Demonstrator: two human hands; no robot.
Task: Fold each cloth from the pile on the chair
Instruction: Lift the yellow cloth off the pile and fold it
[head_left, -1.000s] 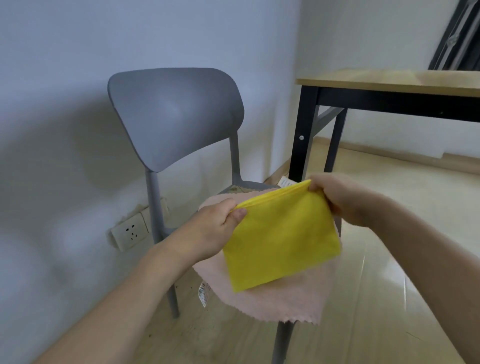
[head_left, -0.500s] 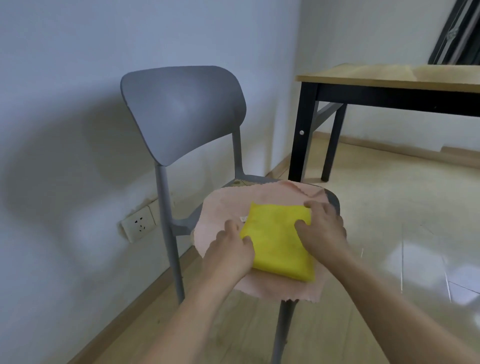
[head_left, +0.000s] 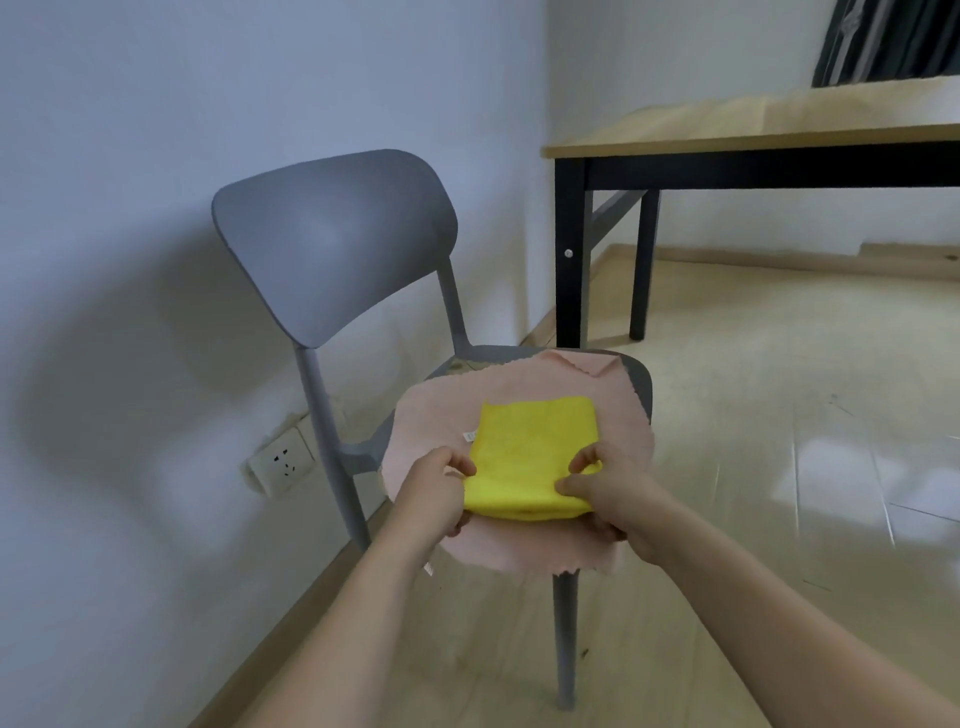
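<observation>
Both hands, left hand (head_left: 434, 491) and right hand (head_left: 605, 493), fingers clamped on folded yellow cloth (head_left: 535, 452) near edge, atop pink cloth (head_left: 431, 410) on chair (head_left: 332, 244) seat.

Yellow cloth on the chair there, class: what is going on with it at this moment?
A person is folding the yellow cloth, which lies on a pink cloth spread over the seat of a grey chair. The left hand pinches the cloth's near left corner and the right hand pinches its near right corner. The yellow cloth is already folded into a small rectangle; the pink one beneath is still unfolded. A wooden-topped table stands behind to the right.
</observation>
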